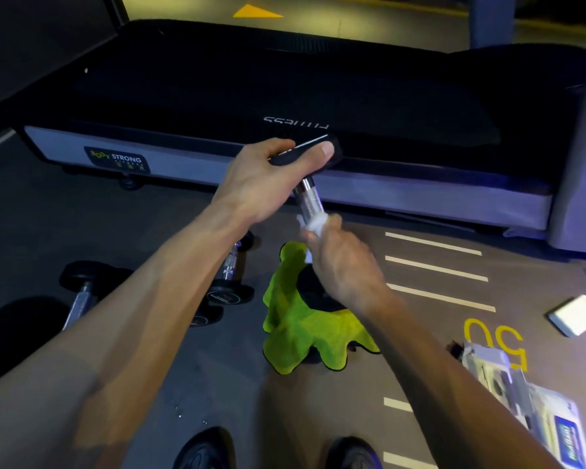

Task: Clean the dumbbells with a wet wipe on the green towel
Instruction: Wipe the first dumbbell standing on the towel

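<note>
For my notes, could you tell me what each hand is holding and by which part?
The left hand grips the dumbbell by its upper head; the right hand holds a wet wipe wrapped round the handle.

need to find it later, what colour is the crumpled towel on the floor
Bright lime green towel, seen in the head view.

Treadmill (285, 96), side rail, near its left end: dark sticker (116, 159) reading "BODY STRONG", smaller line beneath too blurred to read. On the belt deck near the front edge: pale lettering (296, 122), upside down, appears to read "FITNESS". Floor (420, 333), right side: yellow painted "50" (496, 343) beside white dash marks. Packet (562, 431) at floor's lower right: blue label, wording unreadable
</note>
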`<state>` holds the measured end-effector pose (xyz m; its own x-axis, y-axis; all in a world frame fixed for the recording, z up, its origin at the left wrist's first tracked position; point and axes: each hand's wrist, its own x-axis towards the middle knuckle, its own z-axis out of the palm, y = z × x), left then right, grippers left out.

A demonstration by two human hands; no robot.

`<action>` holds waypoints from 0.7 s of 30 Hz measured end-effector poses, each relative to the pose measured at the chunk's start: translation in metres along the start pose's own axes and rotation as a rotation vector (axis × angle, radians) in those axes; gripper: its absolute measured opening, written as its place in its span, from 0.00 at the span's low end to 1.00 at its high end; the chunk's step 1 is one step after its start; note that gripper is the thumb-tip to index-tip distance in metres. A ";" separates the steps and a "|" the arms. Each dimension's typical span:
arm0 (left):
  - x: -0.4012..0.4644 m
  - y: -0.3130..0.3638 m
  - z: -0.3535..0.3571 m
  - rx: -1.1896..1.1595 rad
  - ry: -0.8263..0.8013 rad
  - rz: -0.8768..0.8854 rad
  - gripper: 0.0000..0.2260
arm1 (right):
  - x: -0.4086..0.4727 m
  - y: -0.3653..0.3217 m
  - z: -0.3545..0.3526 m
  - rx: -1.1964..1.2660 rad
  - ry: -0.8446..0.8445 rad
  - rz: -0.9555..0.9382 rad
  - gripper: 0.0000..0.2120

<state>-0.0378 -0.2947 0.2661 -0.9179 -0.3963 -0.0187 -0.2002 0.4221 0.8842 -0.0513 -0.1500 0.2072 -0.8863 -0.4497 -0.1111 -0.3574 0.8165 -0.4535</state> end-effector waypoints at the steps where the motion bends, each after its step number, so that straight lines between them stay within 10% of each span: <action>1: 0.000 0.001 0.001 -0.005 0.003 0.000 0.37 | -0.003 0.007 -0.002 -0.053 -0.054 0.014 0.15; 6: -0.001 0.003 0.005 0.037 0.039 -0.002 0.39 | -0.003 0.004 -0.011 0.191 0.004 0.021 0.02; 11: -0.002 0.009 0.005 0.106 -0.019 0.024 0.35 | 0.016 -0.026 -0.016 0.229 0.241 -0.095 0.11; 21: -0.003 0.011 -0.002 0.148 -0.125 0.037 0.34 | 0.018 0.041 -0.009 0.235 -0.104 -0.096 0.12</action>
<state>-0.0363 -0.2901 0.2767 -0.9591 -0.2778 -0.0540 -0.2057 0.5535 0.8070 -0.0844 -0.1214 0.1952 -0.8120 -0.5659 -0.1426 -0.3493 0.6670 -0.6581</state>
